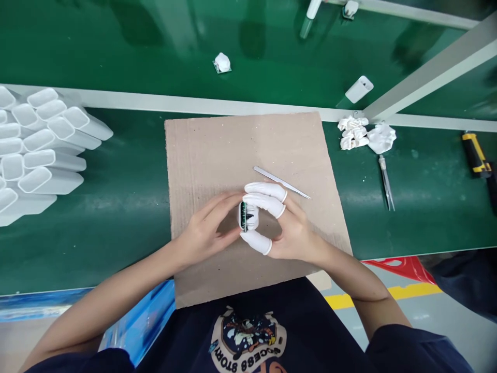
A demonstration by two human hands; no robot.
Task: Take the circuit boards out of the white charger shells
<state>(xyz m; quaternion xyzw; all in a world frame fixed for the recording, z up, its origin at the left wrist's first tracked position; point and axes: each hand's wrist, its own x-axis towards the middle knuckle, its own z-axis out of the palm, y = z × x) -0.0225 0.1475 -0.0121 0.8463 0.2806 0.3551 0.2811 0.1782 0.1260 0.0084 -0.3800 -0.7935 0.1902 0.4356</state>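
Observation:
Both my hands meet over a brown cardboard sheet [217, 150] on the green bench. Between them is a small white plastic housing [248, 216] with a green circuit board showing in its open end. My right hand [285, 228], with white finger cots on the thumb and two fingers, pinches the housing from the right. My left hand [205, 228] closes its fingertips on the housing's left side. Just beyond my fingers, metal tweezers [281, 182] lie on the cardboard.
A stack of white plastic housings [39, 150] lies at the left. Used white finger cots [367, 135], a second pair of tweezers [387, 182] and a yellow-black tool [476, 153] sit at the right. One loose white housing [359, 89] and a small white part [222, 62] lie on the far belt.

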